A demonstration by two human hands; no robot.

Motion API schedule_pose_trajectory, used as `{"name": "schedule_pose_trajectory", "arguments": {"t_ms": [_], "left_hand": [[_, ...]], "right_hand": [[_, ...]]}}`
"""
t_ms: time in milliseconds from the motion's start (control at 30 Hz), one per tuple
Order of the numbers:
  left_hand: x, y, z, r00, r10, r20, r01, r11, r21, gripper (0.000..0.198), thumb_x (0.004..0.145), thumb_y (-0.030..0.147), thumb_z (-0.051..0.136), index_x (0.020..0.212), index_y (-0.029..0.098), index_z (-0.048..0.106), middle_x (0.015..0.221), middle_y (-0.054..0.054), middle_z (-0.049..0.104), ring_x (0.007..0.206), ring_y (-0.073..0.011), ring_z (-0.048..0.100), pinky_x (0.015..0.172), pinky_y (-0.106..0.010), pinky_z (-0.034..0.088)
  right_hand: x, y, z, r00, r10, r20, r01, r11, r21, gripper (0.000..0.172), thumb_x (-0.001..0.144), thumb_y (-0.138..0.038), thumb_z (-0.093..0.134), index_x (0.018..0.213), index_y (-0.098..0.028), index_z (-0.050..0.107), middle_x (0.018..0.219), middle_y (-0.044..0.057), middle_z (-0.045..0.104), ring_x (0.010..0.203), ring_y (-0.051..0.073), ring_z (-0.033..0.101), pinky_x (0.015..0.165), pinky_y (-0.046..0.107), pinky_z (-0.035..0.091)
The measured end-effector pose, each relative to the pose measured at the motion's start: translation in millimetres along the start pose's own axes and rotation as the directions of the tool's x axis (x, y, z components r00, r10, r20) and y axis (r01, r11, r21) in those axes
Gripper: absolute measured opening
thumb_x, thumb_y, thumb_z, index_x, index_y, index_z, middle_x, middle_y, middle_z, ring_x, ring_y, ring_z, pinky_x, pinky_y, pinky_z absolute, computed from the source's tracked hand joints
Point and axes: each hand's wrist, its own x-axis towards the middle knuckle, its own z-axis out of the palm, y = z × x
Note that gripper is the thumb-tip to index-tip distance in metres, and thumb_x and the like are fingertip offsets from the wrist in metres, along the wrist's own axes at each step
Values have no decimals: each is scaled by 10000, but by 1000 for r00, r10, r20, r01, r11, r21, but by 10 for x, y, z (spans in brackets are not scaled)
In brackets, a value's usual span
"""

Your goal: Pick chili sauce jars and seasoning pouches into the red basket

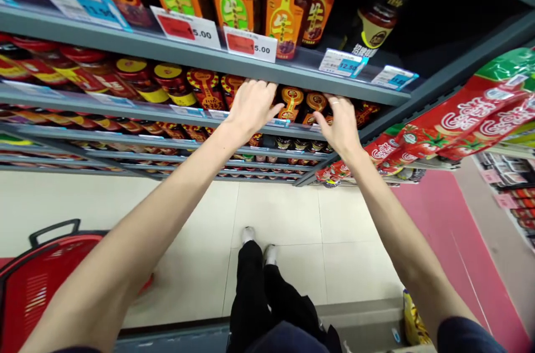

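Both my arms reach forward into the shelf row below the top one. My left hand [254, 105] is open, its thumb held out to the right. Its fingertips pass under the upper shelf's edge, beside a jar with a red and orange label [233, 88]. My right hand [343, 123] is open as well, thumb spread to the left, fingertips hidden beneath the same edge. Between the hands stand two orange-capped sauce jars [291, 102]. Whether my hidden fingertips touch any jar, I cannot tell.
The upper shelf [200, 55] with price tags overhangs my hands and bears sauce jars [288, 5]. Red tomato-printed pouches [460, 113] hang at the right. A red shopping basket [37, 280] is at lower left. My feet stand on the tiled floor [280, 208].
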Motion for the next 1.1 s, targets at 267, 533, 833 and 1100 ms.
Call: {"name": "schedule_pose_trajectory", "arguments": {"t_ms": [267,533,833,1100], "left_hand": [[251,501,21,964,-8,264,-16,996,89,391,987,213,559,1367,128,591,1119,-177,727,1075,-354,704,914,-432,553],[365,888,190,962,41,269,-63,995,73,531,1010,382,567,1464,115,509,1365,-229,609,1294,-403,570,1067,-498,479],[478,725,385,958,171,231,-131,976,-176,479,986,183,530,1463,207,553,1467,-123,591,1362,-322,560,1149,-454,445],[474,664,397,958,191,215,-156,973,-169,490,996,217,543,1484,180,520,1450,-148,594,1344,-330,574,1153,-460,444]], "right_hand": [[-171,616,4,999,47,-28,-42,987,153,557,986,-251,530,1528,-147,455,1598,176,447,1486,289,416,1263,490,319],[-203,687,193,990,104,-99,-75,962,264,527,986,-202,572,1507,-174,497,1601,138,447,1510,250,380,1287,454,289],[-187,777,127,995,62,-82,-25,918,397,549,955,-142,610,1494,-191,518,1532,112,556,1464,209,458,1276,430,329],[-185,804,151,995,59,-85,-26,937,347,579,970,-203,611,1532,-187,473,1554,133,517,1481,232,434,1275,444,323]]}}
